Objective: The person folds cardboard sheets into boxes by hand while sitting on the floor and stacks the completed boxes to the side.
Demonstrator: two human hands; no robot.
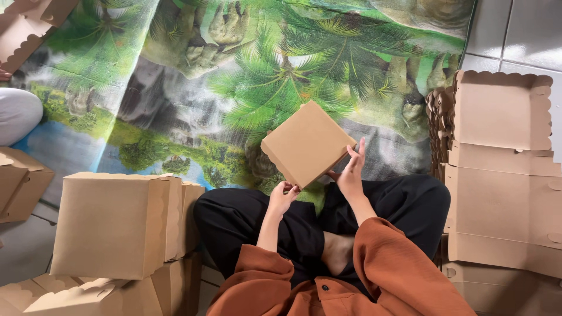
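Two hands hold one closed brown box (307,142) above my lap: left hand (283,197) pinches its lower corner, right hand (351,172) braces the side edge, steadying it tilted.

Folded cardboard box (307,143) held up between left hand (283,196) at near corner and right hand (352,172) at right edge, above crossed legs | assembled boxes (114,225) stacked to left on floor | flat box blanks (503,175) piled to right | printed mat (234,76) spread in front, under legs
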